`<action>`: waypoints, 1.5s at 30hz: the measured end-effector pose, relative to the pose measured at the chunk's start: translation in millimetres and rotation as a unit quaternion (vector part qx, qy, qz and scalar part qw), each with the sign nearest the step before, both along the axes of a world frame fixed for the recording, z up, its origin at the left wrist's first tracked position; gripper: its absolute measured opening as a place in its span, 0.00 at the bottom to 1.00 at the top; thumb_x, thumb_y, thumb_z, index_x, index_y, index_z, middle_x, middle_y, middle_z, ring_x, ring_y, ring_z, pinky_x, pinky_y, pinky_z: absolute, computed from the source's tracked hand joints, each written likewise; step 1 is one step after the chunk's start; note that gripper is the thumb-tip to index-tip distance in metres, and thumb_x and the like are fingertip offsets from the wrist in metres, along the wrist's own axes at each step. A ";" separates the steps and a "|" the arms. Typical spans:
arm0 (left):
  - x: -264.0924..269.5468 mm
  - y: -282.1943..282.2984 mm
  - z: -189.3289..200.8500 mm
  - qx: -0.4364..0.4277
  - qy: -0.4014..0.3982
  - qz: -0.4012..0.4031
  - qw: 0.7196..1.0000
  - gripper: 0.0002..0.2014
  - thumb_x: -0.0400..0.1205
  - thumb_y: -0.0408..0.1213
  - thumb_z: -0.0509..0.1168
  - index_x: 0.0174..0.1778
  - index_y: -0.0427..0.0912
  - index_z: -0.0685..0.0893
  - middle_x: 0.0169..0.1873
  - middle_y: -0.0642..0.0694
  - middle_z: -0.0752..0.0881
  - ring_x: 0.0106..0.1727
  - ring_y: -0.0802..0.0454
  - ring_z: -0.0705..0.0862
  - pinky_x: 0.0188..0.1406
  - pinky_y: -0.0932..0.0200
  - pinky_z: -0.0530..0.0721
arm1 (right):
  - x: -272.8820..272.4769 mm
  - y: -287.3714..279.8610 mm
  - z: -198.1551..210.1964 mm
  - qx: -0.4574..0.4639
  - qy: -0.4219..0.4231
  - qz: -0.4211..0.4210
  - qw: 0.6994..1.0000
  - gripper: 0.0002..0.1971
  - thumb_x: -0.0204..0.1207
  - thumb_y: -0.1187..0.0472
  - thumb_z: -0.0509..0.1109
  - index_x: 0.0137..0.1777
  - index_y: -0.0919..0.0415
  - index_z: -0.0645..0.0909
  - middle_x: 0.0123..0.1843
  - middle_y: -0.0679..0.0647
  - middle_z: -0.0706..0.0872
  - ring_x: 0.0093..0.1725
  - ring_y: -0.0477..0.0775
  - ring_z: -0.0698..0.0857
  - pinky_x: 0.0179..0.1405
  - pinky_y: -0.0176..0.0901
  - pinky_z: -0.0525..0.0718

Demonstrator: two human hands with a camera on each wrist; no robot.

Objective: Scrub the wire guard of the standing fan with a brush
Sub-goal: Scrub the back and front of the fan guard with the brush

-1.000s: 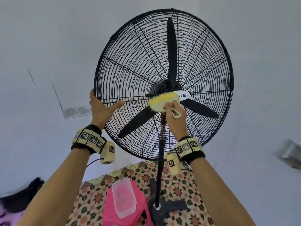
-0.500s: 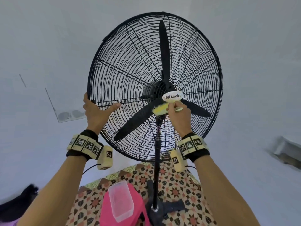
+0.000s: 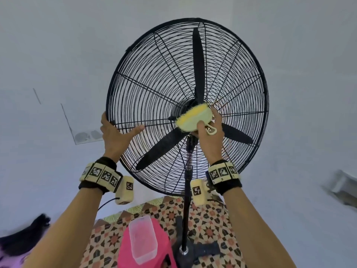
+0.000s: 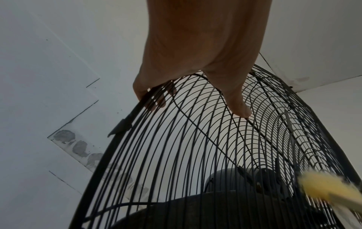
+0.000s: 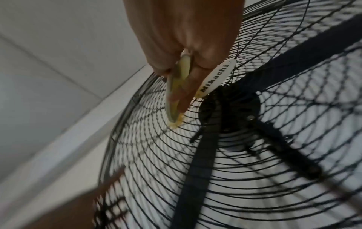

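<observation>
The black standing fan's round wire guard [image 3: 154,84] fills the head view, with three black blades behind it. My right hand [image 3: 209,136] grips a pale green brush with yellow bristles [image 3: 194,118], pressed against the guard's centre over the hub. In the right wrist view the brush [image 5: 174,93] lies edge-on beside the white Mikachi badge [image 5: 215,78]. My left hand [image 3: 116,132] holds the guard's left rim, fingers curled behind the rim [image 4: 149,99], thumb [image 4: 238,105] lying on the front wires. The blurred bristles [image 4: 323,187] show at lower right of the left wrist view.
The fan's black pole [image 3: 186,200] runs down to its base [image 3: 193,252] on a patterned tile floor [image 3: 210,225]. A pink stool [image 3: 125,248] carrying a clear plastic tub [image 3: 142,238] stands just left of the base. White walls surround; a dark bundle [image 3: 21,236] lies at lower left.
The right hand moved the brush down below the badge, then back up over the hub, covering the badge. The left hand kept its hold on the rim. The head view shifted.
</observation>
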State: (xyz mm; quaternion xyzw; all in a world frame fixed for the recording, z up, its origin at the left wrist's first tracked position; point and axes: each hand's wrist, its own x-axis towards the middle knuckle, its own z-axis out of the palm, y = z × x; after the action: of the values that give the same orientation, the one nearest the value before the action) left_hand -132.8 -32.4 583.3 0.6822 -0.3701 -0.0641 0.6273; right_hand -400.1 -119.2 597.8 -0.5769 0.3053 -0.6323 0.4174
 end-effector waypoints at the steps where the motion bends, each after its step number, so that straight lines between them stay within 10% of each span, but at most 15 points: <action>1: -0.7 0.5 -0.2 -0.001 0.001 -0.002 1.000 0.71 0.59 0.66 0.85 0.91 0.52 0.47 0.85 0.39 0.60 0.86 0.37 0.63 0.86 0.31 0.65 | -0.9 2.2 -6.1 0.020 -0.019 0.014 1.000 0.30 0.83 0.66 0.70 0.82 0.50 0.69 0.65 0.51 0.81 0.58 0.55 0.88 0.41 0.53 0.94; 6: -5.4 3.7 4.5 -0.003 0.004 0.002 1.000 0.70 0.61 0.64 0.85 0.91 0.50 0.47 0.85 0.38 0.60 0.86 0.37 0.62 0.86 0.34 0.64 | -14.9 6.4 -8.7 0.071 -0.037 0.020 0.997 0.28 0.82 0.70 0.70 0.81 0.56 0.71 0.60 0.49 0.78 0.44 0.40 0.91 0.35 0.43 0.92; 11: -7.5 6.2 0.7 -0.003 0.005 0.009 1.000 0.69 0.62 0.63 0.86 0.91 0.51 0.48 0.85 0.39 0.61 0.86 0.37 0.63 0.85 0.34 0.66 | -7.8 6.1 -3.6 0.063 -0.091 0.050 0.993 0.26 0.81 0.70 0.70 0.77 0.49 0.74 0.68 0.48 0.76 0.63 0.57 0.85 0.44 0.50 0.94; 24: -8.8 13.5 -22.8 -0.041 -0.003 -0.026 0.999 0.66 0.62 0.69 0.84 0.88 0.49 0.53 0.83 0.45 0.66 0.82 0.43 0.70 0.84 0.35 0.70 | -16.0 -0.7 8.3 0.054 -0.123 -0.169 0.976 0.15 0.77 0.70 0.78 0.63 0.64 0.86 0.50 0.60 0.89 0.33 0.47 0.92 0.34 0.43 0.92; 31: -3.6 21.0 -45.7 -0.038 0.022 -0.064 0.997 0.56 0.66 0.64 0.84 0.85 0.49 0.63 0.73 0.46 0.81 0.72 0.44 0.80 0.76 0.47 0.75 | -2.0 29.5 -30.4 0.064 0.008 -0.117 0.991 0.13 0.82 0.67 0.75 0.65 0.66 0.85 0.58 0.61 0.90 0.35 0.54 0.94 0.32 0.40 0.91; 38: 2.3 24.3 -51.3 -0.046 0.032 -0.104 0.993 0.51 0.68 0.59 0.83 0.84 0.50 0.66 0.69 0.53 0.81 0.67 0.51 0.81 0.76 0.46 0.77 | -5.6 20.3 -7.7 0.035 0.023 -0.205 0.978 0.16 0.88 0.63 0.68 0.72 0.68 0.81 0.57 0.61 0.90 0.33 0.38 0.91 0.31 0.31 0.88; 45: 7.4 23.1 -58.8 -0.058 0.035 -0.112 0.991 0.52 0.69 0.60 0.84 0.85 0.51 0.65 0.73 0.49 0.82 0.70 0.48 0.82 0.78 0.38 0.78 | 4.6 57.3 -36.0 0.006 0.098 -0.137 0.986 0.16 0.88 0.63 0.68 0.73 0.65 0.81 0.47 0.49 0.90 0.37 0.50 0.94 0.35 0.43 0.93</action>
State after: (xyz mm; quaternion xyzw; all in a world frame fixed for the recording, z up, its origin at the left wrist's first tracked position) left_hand -125.4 -9.4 524.5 0.5959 -0.4252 -0.1365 0.6675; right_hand -395.5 -61.9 561.7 -0.5860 0.4249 -0.6221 0.2983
